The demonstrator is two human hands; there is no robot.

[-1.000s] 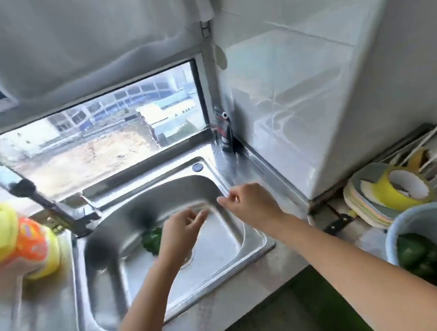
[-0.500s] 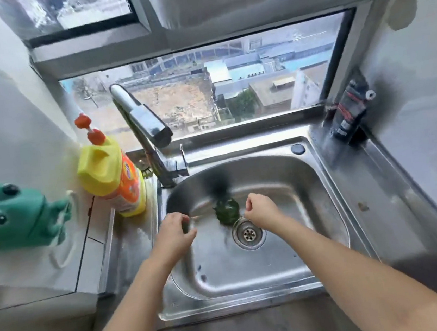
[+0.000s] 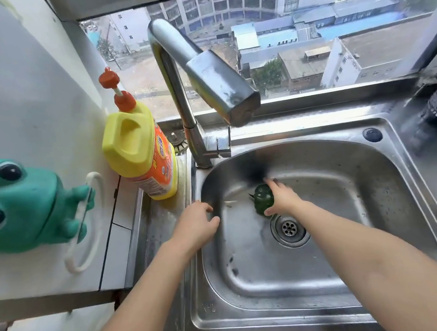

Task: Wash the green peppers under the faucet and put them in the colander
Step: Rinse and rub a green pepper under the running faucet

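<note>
Head view: one green pepper [image 3: 262, 198] lies on the floor of the sink [image 3: 331, 261], at the centre of the frame just above and left of the drain [image 3: 289, 228]. The right hand [image 3: 282, 199] covers it from the right, its fingers reaching over the far side and its thumb curled against the near side, so it is grasping the pepper; the fingertips are blurred. The left hand [image 3: 197, 226] hangs over the sink's left rim with fingers loosely bent and nothing in them.

No stream shows under the faucet [image 3: 202, 85], whose spout ends above and left of the pepper, so the rinsing looks barely begun. The colander is out of frame. By my reckoning almost all of the task remains: turning on the water, washing this pepper and carrying it to the colander.

The pepper is dark, glossy and lobed, with a short stem pointing left; it should be smooth and slippery once wet. The sink is brushed steel with rounded corners, dull with spots and streaks, and its drain is a perforated metal disc. The faucet is a bent steel tube ending in a blocky, smudged head. At the left stand a yellow plastic detergent bottle [image 3: 139, 152] with an orange pump and a green rubbery frog [image 3: 17, 204].
</note>
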